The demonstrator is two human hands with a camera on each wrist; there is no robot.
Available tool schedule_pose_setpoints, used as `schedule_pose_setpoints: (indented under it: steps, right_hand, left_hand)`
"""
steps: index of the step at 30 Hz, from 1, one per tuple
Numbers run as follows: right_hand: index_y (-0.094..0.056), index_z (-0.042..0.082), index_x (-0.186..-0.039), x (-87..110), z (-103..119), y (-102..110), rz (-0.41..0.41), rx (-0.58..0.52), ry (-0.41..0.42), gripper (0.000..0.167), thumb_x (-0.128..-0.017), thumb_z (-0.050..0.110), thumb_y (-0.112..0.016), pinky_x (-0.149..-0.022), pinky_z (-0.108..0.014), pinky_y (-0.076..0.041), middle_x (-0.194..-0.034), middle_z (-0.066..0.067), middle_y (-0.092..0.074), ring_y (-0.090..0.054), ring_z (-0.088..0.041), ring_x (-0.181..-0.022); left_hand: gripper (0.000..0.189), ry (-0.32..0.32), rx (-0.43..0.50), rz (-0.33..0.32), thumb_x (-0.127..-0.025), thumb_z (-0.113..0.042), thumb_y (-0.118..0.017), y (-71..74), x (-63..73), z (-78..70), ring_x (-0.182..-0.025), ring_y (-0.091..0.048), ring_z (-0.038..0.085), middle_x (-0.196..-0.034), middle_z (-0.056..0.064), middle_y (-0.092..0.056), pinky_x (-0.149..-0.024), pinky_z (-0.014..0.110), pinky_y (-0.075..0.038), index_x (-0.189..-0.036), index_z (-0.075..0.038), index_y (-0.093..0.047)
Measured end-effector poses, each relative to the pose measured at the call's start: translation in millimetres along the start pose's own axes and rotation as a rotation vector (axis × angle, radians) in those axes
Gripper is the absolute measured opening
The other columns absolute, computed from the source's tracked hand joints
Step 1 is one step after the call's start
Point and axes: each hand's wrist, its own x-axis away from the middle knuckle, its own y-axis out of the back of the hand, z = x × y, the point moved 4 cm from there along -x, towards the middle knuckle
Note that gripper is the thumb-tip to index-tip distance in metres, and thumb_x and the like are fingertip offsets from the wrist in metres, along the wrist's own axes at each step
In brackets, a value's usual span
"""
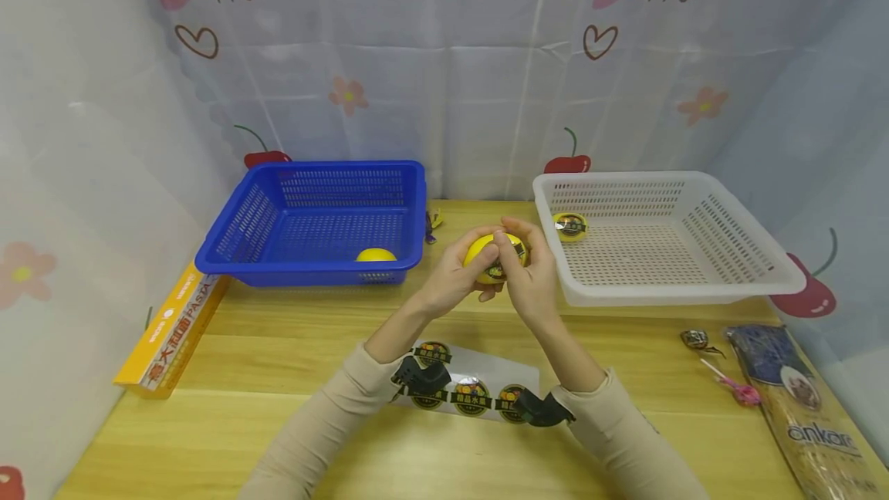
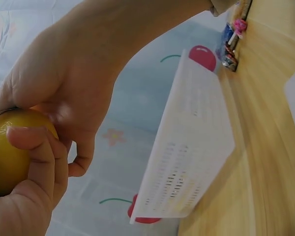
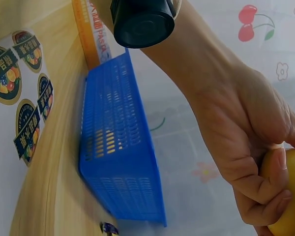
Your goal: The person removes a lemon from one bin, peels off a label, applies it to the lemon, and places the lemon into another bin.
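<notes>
Between both hands a lemon (image 1: 475,250) is held up over the table, between the two baskets. A dark round label (image 1: 496,270) shows on its near side. My left hand (image 1: 451,272) grips the lemon from the left, and my right hand (image 1: 538,276) from the right, with both thumbs pressing on the label. In the wrist views, curled fingers wrap the yellow fruit. Below the hands lies a white sticker sheet (image 1: 514,373) with several round fruit labels, partly covered by the dark wrist mounts.
A blue basket (image 1: 312,277) at left holds an unlabelled lemon (image 1: 376,255). The white basket (image 1: 681,295) at right holds a labelled lemon (image 1: 571,230). A pasta box (image 1: 170,330) stands far left. Wrapped candy (image 1: 694,339), a lollipop (image 1: 746,393) and a pasta bag (image 1: 806,415) lie right.
</notes>
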Motion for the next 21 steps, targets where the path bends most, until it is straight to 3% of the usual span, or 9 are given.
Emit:
schedule_pose_setpoints:
  steps: [4, 6, 8, 11, 15, 18, 21]
  right_hand:
    - [-0.047, -0.019, -0.118, -0.7, -3, 2, -0.002, 0.0, 0.006, 0.028, -0.095, -0.002, -0.045, -0.064, -0.013, -0.048, -0.12, -0.032, -0.051, -0.054, -0.016, -0.099]
    - [-0.047, -0.018, -0.118, -1.7, -7, 3, -0.002, -0.01, 0.012, 0.028, -0.097, -0.001, -0.043, -0.051, -0.013, -0.046, -0.116, -0.032, -0.052, -0.054, -0.007, -0.081]
    - [-0.049, -0.017, -0.117, -3.6, -16, 5, -0.008, -0.018, 0.018, 0.027, -0.097, 0.0, -0.041, -0.048, -0.013, -0.043, -0.108, -0.029, -0.055, -0.051, -0.003, -0.068]
    - [-0.052, -0.014, -0.116, -6.2, -29, 9, -0.022, -0.033, 0.017, 0.027, -0.099, 0.003, -0.039, -0.055, -0.014, -0.045, -0.102, -0.024, -0.057, -0.052, -0.005, -0.07]
    - [-0.055, -0.01, -0.115, -6.5, -35, 10, -0.039, -0.02, -0.006, 0.031, -0.102, 0.012, -0.037, -0.075, -0.017, -0.046, -0.11, -0.022, -0.058, -0.054, -0.01, -0.094]
    - [-0.054, -0.008, -0.117, -4.1, -33, 8, -0.015, -0.006, -0.029, 0.031, -0.101, 0.015, -0.041, -0.075, -0.017, -0.047, -0.115, -0.021, -0.057, -0.053, -0.012, -0.097]
    - [-0.052, -0.005, -0.121, -2.0, -31, 6, 0.013, 0.02, -0.046, 0.034, -0.094, 0.014, -0.057, -0.062, -0.019, -0.051, -0.115, -0.019, -0.057, -0.056, -0.013, -0.086]
  left_hand:
    - [0.045, -0.031, -0.015, 0.009, -0.102, -0.022, -0.038, -0.5, 0.4, -0.8, -0.059, -0.049, 0.015, -0.084, 0.01, -0.051, -0.047, 0.021, -0.038, -0.136, 0.006, -0.032]
    - [0.04, -0.034, -0.023, 0.004, -0.103, -0.016, -0.033, -0.8, 0.2, -1.2, -0.058, -0.049, 0.014, -0.084, 0.01, -0.052, -0.046, 0.021, -0.038, -0.136, 0.006, -0.033]
    - [0.04, -0.033, -0.027, -0.001, -0.103, -0.015, -0.031, -0.6, -0.2, -1.2, -0.058, -0.049, 0.014, -0.084, 0.011, -0.052, -0.045, 0.021, -0.038, -0.136, 0.006, -0.033]
    - [0.041, -0.029, -0.032, -0.008, -0.103, -0.017, -0.03, -0.6, -0.9, -2.0, -0.058, -0.05, 0.013, -0.087, 0.011, -0.053, -0.045, 0.02, -0.037, -0.136, 0.007, -0.034]
    - [0.041, -0.032, -0.051, -0.021, -0.103, -0.018, -0.027, -0.5, -1.9, -2.4, -0.057, -0.05, 0.013, -0.089, 0.013, -0.053, -0.044, 0.021, -0.037, -0.134, 0.008, -0.036]
    - [0.043, -0.03, -0.067, -0.045, -0.104, -0.021, -0.025, -0.2, -2.4, -1.7, -0.056, -0.049, 0.014, -0.087, 0.014, -0.053, -0.044, 0.021, -0.037, -0.132, 0.009, -0.038]
    - [0.049, -0.019, -0.075, -0.071, -0.104, -0.03, -0.023, -0.4, -3.1, -0.9, -0.056, -0.049, 0.014, -0.082, 0.011, -0.052, -0.043, 0.021, -0.036, -0.13, 0.008, -0.041]
